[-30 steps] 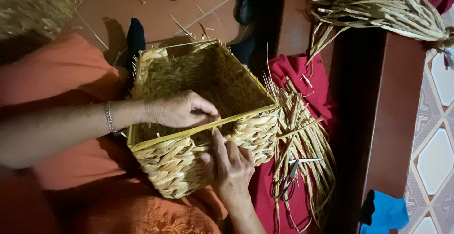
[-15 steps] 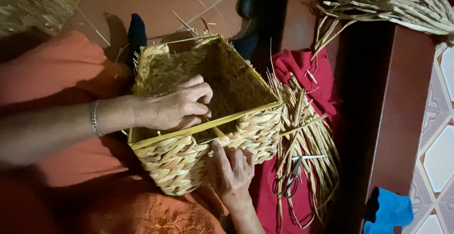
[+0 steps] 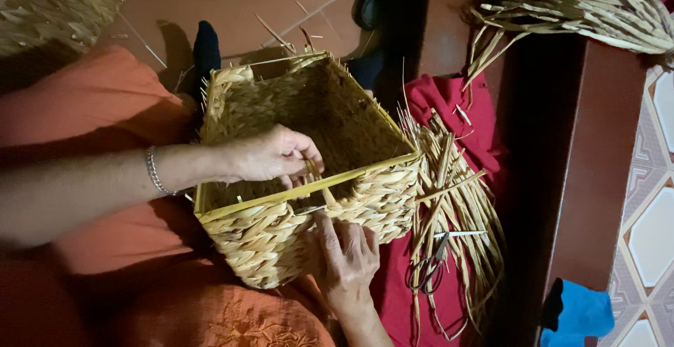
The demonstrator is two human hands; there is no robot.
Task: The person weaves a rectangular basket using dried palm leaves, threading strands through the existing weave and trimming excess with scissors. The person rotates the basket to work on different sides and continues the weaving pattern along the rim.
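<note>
Left hand (image 3: pixel 277 156) has slid along the rim of the woven basket (image 3: pixel 302 178) on the lap, now pinching a straw strand, I think. Right hand (image 3: pixel 347 263) stays pressed flat, fingers open, against the outside wall.

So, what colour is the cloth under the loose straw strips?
Red cloth, seen best in the head view.

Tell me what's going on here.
A person sits with a square woven basket on their lap. The left hand reaches inside it and pinches a strand at the near rim, while the right hand presses against the outer wall just below. Loose straw strips and a pair of scissors lie on a red cloth beside the basket.
</note>
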